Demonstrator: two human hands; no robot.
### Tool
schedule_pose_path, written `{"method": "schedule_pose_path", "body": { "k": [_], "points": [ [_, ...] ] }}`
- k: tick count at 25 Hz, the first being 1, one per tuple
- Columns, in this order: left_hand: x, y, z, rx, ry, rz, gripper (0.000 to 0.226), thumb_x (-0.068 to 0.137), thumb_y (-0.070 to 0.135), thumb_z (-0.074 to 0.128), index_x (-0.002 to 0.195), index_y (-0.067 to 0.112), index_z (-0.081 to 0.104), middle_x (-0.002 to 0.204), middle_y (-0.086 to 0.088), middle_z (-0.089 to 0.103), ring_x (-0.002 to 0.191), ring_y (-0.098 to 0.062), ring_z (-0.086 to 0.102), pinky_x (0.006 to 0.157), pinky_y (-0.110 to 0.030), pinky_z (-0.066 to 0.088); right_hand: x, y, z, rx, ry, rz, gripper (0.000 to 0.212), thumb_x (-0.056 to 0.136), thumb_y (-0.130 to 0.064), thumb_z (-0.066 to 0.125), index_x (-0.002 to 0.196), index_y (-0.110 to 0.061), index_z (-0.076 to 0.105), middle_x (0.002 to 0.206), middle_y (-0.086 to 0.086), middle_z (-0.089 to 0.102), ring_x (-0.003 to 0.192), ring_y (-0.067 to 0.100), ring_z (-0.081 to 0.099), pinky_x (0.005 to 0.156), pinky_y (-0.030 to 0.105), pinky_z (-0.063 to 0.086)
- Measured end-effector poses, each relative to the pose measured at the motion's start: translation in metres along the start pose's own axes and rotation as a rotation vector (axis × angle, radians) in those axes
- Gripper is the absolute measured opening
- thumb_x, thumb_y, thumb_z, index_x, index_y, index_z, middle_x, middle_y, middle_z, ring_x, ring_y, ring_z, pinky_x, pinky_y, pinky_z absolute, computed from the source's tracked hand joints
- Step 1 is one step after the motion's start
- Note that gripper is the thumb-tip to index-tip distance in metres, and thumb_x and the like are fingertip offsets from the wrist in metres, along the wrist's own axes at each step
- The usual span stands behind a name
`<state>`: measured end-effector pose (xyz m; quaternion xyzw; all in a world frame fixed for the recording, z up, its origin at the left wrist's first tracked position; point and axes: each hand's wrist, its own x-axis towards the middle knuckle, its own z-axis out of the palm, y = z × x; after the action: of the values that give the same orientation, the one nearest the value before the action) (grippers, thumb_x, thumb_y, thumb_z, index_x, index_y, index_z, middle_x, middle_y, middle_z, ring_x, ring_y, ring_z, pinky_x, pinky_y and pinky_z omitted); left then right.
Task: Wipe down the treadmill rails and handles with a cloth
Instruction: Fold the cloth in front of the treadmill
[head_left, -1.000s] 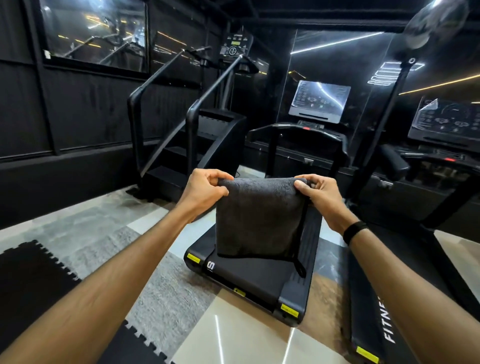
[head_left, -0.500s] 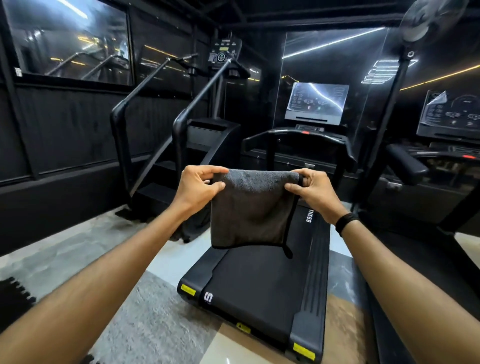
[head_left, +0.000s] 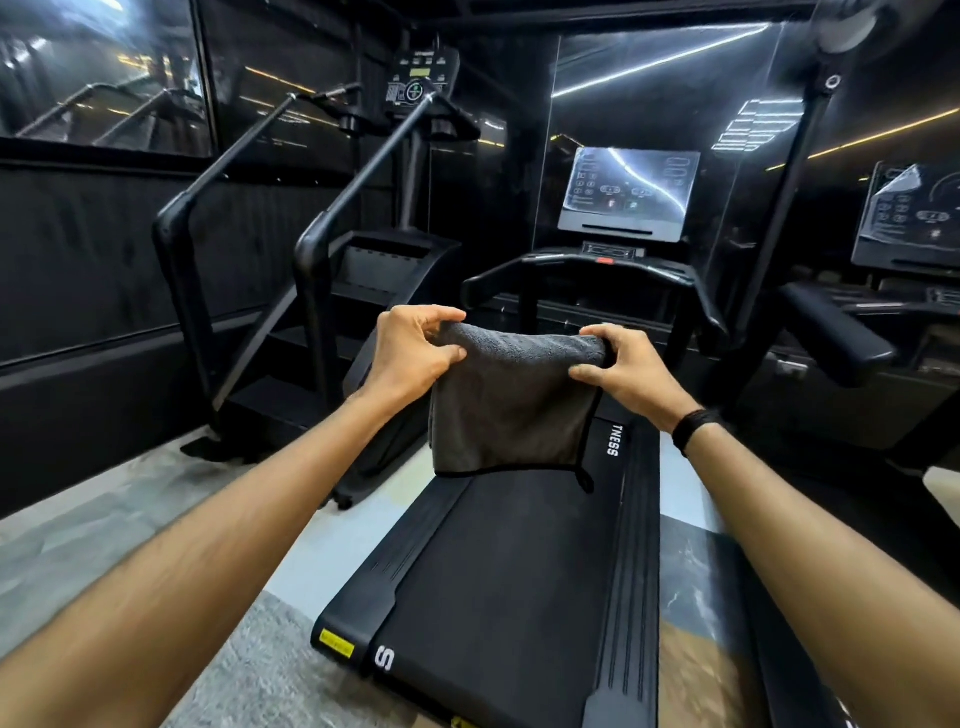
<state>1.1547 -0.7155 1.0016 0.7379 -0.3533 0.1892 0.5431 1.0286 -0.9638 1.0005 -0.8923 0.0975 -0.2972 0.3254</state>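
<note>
Dark gym walls surround a black treadmill (head_left: 511, 597), above whose belt the left hand (head_left: 415, 351) and right hand (head_left: 623, 366) each pinch a top corner of a grey cloth (head_left: 509, 410) (folded, hanging straight down).

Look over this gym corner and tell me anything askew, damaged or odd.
Nothing stands out. The treadmill sits level with its console upright. The left hand and right hand hold the grey cloth folded above the deck; it has not touched the handles.
</note>
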Motion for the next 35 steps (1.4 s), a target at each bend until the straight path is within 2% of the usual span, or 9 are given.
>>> {"method": "schedule_pose_path", "body": {
  "k": [3,7,11,16,21,24,27,30,35],
  "points": [
    [0.028,-0.019,0.02,0.088,-0.048,0.065,0.042,0.066,0.004,0.087,0.107,0.008,0.076,0.082,0.005,0.069,0.066,0.007,0.061,0.066,-0.004,0.049,0.035,0.017,0.011,-0.184,-0.033,-0.007,0.025,0.091,-0.022,0.071,0.113,-0.011,0.07,0.101,0.003,0.071,0.095,0.016,0.064,0.079,0.022,0.042],
    [0.072,-0.075,0.048,0.15,-0.137,0.056,0.039,0.066,0.013,0.088,0.104,0.011,0.077,0.078,-0.002,0.073,0.069,-0.011,0.069,0.07,-0.029,0.06,0.091,0.054,0.045,-0.267,-0.083,0.031,0.021,0.096,-0.027,0.065,0.104,-0.007,0.069,0.093,0.008,0.07,0.09,0.024,0.064,0.072,0.028,0.039],
    [0.139,-0.139,0.07,0.121,-0.196,0.003,0.023,0.071,0.014,0.086,0.092,0.014,0.077,0.075,0.001,0.071,0.067,-0.009,0.066,0.064,-0.019,0.055,0.154,0.089,0.075,-0.289,-0.015,-0.008,0.023,0.094,-0.028,0.068,0.094,-0.005,0.067,0.083,0.006,0.067,0.08,0.021,0.06,0.069,0.028,0.039],
    [0.234,-0.208,0.107,0.142,-0.355,-0.006,0.015,0.078,0.012,0.078,0.093,0.011,0.075,0.078,0.001,0.069,0.066,-0.002,0.059,0.056,-0.006,0.042,0.232,0.123,0.1,-0.303,0.068,-0.049,0.016,0.088,-0.024,0.075,0.085,-0.011,0.066,0.069,-0.006,0.059,0.066,0.011,0.054,0.061,0.012,0.038],
    [0.297,-0.258,0.159,0.166,-0.603,0.01,0.007,0.086,0.011,0.069,0.091,0.011,0.074,0.083,-0.003,0.07,0.079,-0.015,0.063,0.074,-0.029,0.052,0.281,0.176,0.115,-0.326,0.091,-0.055,0.03,0.087,-0.032,0.076,0.078,-0.008,0.06,0.063,-0.003,0.053,0.058,0.007,0.047,0.059,0.026,0.037],
    [0.321,-0.284,0.191,0.238,-0.678,0.04,0.011,0.091,0.012,0.064,0.086,0.009,0.073,0.081,-0.007,0.069,0.076,-0.016,0.059,0.071,-0.037,0.049,0.303,0.209,0.125,-0.347,0.065,-0.036,0.038,0.088,-0.034,0.075,0.076,-0.004,0.057,0.064,0.003,0.054,0.058,0.014,0.046,0.059,0.034,0.038],
    [0.354,-0.318,0.241,0.238,-0.681,0.047,0.013,0.091,0.011,0.064,0.086,0.004,0.074,0.081,-0.016,0.069,0.071,-0.019,0.06,0.074,-0.047,0.056,0.343,0.256,0.134,-0.353,0.061,-0.04,0.04,0.088,-0.033,0.074,0.075,-0.002,0.054,0.065,0.006,0.054,0.059,0.016,0.046,0.058,0.035,0.037],
    [0.396,-0.355,0.299,0.209,-0.621,-0.005,0.008,0.088,0.009,0.068,0.089,0.005,0.076,0.082,-0.008,0.071,0.081,-0.023,0.067,0.076,-0.041,0.056,0.403,0.311,0.137,-0.347,0.06,-0.032,0.033,0.088,-0.034,0.075,0.074,-0.014,0.053,0.066,-0.005,0.052,0.06,0.009,0.045,0.058,0.029,0.034],
    [0.492,-0.362,0.362,0.353,-0.56,-0.138,0.012,0.092,0.021,0.061,0.1,0.016,0.069,0.092,0.004,0.059,0.09,-0.017,0.06,0.074,-0.032,0.043,0.527,0.366,0.115,-0.332,-0.002,0.02,0.034,0.084,-0.064,0.058,0.085,-0.03,0.055,0.077,-0.01,0.056,0.073,0.015,0.054,0.065,0.042,0.048]
  ]
}}
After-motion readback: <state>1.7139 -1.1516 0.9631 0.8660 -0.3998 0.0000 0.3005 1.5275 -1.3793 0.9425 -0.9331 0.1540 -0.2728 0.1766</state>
